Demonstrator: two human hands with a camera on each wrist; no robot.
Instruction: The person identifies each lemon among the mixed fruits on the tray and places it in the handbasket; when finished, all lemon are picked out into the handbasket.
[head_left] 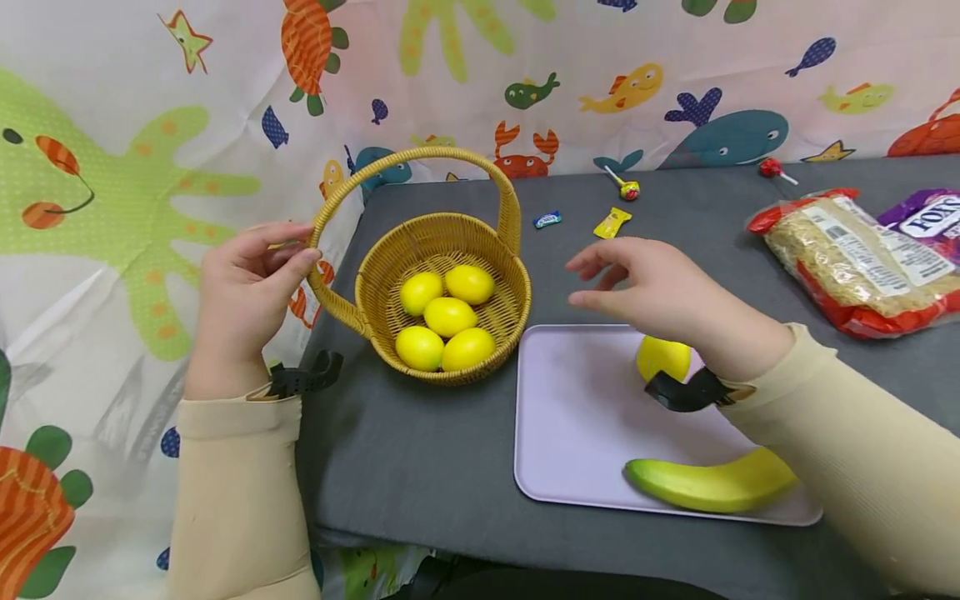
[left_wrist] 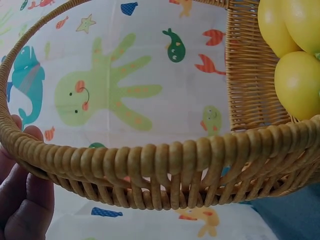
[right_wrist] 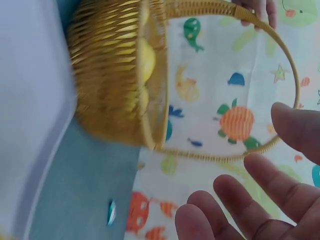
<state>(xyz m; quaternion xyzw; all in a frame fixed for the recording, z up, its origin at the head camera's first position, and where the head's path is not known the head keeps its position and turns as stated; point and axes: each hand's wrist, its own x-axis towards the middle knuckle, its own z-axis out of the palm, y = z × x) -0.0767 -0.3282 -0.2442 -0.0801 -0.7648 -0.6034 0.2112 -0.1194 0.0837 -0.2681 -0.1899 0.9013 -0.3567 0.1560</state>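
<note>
A round wicker basket (head_left: pixel 442 375) with a tall arched handle (head_left: pixel 420 153) stands on the table, and several yellow lemons (head_left: pixel 450 317) lie inside it. My left hand (head_left: pixel 251 287) pinches the handle's left side between thumb and fingers; in the left wrist view its fingers (left_wrist: pixel 35 200) curl round the wicker. Over the back edge of a pale lilac tray (head_left: pixel 570 417), to the right of the basket, hovers my right hand (head_left: pixel 645 279), holding nothing, fingers loosely bent and thumb apart. Beneath that wrist a yellow fruit (head_left: pixel 663 358), partly hidden, rests on the tray.
A green-yellow banana (head_left: pixel 705 483) lies along the tray's front edge, partly under the right sleeve. Behind are a blue wrapped sweet (head_left: pixel 547 219), a yellow one (head_left: pixel 612 222) and two lollipops (head_left: pixel 628 190). A red-edged food bag (head_left: pixel 862 262) lies at the right.
</note>
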